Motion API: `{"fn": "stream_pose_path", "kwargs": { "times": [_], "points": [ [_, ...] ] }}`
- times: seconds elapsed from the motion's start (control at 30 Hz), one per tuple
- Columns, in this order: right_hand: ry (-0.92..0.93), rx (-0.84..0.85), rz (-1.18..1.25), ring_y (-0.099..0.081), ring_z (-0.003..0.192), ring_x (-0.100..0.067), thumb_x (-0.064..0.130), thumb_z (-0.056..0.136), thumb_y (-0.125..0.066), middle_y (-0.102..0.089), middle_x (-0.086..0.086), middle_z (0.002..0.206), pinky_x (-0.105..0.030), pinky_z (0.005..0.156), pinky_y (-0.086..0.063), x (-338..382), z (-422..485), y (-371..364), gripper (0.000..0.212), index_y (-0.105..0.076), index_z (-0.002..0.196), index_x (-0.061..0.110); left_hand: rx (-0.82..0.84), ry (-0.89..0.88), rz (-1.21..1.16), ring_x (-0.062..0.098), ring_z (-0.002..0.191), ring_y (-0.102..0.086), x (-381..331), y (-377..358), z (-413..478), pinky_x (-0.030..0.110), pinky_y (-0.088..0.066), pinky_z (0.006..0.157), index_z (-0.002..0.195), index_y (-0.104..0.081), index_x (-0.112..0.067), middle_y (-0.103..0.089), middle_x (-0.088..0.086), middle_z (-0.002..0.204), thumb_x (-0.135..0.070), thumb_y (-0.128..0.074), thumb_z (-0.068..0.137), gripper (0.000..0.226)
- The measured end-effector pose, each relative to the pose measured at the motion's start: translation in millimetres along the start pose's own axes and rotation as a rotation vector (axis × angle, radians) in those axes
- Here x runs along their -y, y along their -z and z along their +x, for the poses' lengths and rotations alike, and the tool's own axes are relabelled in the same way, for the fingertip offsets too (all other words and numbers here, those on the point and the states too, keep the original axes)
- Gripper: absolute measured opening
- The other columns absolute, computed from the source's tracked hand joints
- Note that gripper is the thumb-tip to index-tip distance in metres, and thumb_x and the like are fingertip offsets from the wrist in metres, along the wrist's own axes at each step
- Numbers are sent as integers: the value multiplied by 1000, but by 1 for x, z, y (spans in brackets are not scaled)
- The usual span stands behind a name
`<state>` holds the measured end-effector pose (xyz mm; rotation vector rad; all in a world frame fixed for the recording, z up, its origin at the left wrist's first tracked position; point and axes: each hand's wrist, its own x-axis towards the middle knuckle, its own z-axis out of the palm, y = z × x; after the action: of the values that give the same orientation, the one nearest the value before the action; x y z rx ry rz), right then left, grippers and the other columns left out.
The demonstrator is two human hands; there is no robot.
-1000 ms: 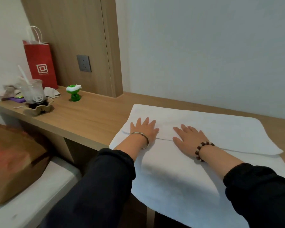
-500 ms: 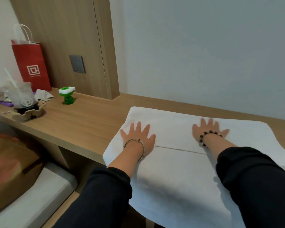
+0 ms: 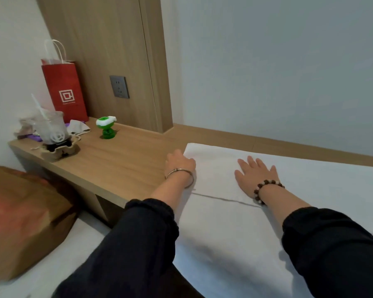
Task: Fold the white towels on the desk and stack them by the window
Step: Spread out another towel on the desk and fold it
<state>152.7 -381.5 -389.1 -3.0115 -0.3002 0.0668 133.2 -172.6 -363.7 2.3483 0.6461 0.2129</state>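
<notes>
Had the left hand point(image 3: 179, 164) parked at the left edge of the white towel point(image 3: 224, 233), up near its far corner, fingers curled down against the cloth. Couldn't tell a real pinch from plain touching at that angle. Wore a silver bangle point(image 3: 180, 172) on that wrist. Had the towel spread over the wooden desk point(image 3: 127, 160), one layer's edge running across under both wrists, near part hanging past the desk's front edge. Laid the right hand point(image 3: 254, 175) flat on the upper layer, fingers straight and spread, gripping nothing, bead bracelet point(image 3: 267, 188) at the wrist.

As for the rest, left to right: spotted a brown paper bag point(image 3: 24, 222) down low on a white surface beside the desk, then a clear plastic cup point(image 3: 52, 127) with a straw, sitting in a cardboard holder point(image 3: 60, 152) at the desk's left end. Also noticed a red paper bag point(image 3: 66, 91) upright behind the cup, a small green toy point(image 3: 107, 127) just right of those, and a grey wall socket point(image 3: 119, 87) above it. All well apart from the towel.
</notes>
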Motion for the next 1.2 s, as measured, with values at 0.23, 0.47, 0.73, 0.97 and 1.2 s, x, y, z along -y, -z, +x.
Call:
{"fn": "stream_pose_path", "kwargs": {
  "times": [0.23, 0.47, 0.73, 0.97, 1.2],
  "points": [
    [14, -18, 9, 2, 147, -18, 49, 97, -12, 3, 4, 161, -50, 117, -1, -3, 0, -1, 57, -8, 152, 31, 58, 67, -155, 33, 110, -56, -32, -4, 50, 32, -41, 82, 123, -55, -1, -60, 14, 123, -35, -52, 94, 45],
    [-117, -38, -1, 3, 147, -19, 53, 94, -12, 3, 5, 160, -53, 116, 2, -4, -2, -2, 62, -7, 152, 31, -35, -37, 372, 27, 83, -55, -31, -16, 69, 32, -41, 68, 106, -63, -7, -63, 8, 97, -35, -49, 97, 32],
    [-173, 6, 31, 5, 147, -22, 53, 95, -12, 7, 2, 160, -52, 117, 1, -1, -2, 3, 62, -4, 152, 29, -27, -451, 680, 28, 139, -20, -38, -39, 31, 48, -27, 106, 145, -24, -25, -25, 4, 150, -23, -56, 87, 66],
    [-110, 22, 34, 1, 147, -18, 44, 99, -10, 4, 4, 160, -47, 118, -4, -51, -13, 15, 57, -6, 152, 27, 323, -483, 640, 22, 146, 6, -38, -64, -8, 55, -1, 113, 150, -2, -36, 8, -9, 159, -46, -12, 99, 53],
    [-601, 11, -7, 5, 147, -20, 48, 98, -10, 10, -2, 160, -50, 117, 2, -171, -59, 28, 60, -3, 153, 24, 261, -356, 664, 31, 144, -1, -61, -74, -52, 60, -10, 110, 147, -15, -28, -4, 1, 158, -32, -23, 98, 50]
  ]
}}
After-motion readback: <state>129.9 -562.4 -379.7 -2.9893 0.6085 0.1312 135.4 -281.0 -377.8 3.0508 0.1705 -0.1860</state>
